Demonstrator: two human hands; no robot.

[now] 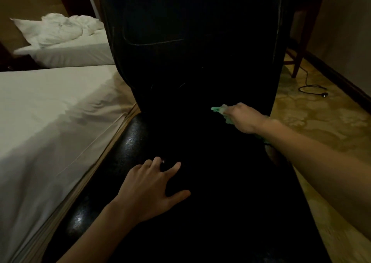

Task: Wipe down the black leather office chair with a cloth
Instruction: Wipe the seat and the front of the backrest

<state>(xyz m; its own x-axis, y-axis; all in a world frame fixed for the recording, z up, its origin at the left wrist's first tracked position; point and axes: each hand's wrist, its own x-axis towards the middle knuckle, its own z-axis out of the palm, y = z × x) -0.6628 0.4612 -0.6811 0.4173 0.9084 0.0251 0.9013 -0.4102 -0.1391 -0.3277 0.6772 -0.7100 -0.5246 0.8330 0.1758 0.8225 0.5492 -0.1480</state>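
— Clearance around the chair (200,61)?
— Bed (50,112) tight against its left edge; carpet (321,122) open on its right.
— Hands?
— Left hand (149,188) flat on the seat, fingers spread. Right hand (244,118) grips a green cloth (218,109) at the backrest's base.
— Obscured?
— Seat detail lost in shadow; cloth mostly hidden under the hand.

One black leather chair (200,61). One green cloth (219,110). Two hands: one left hand (149,190), one right hand (244,118). Two beds: one near bed (50,112) and one far bed (70,53). One heap of crumpled white bedding (60,29). One black power cord (311,88) on the floor. One wooden furniture leg (299,51).
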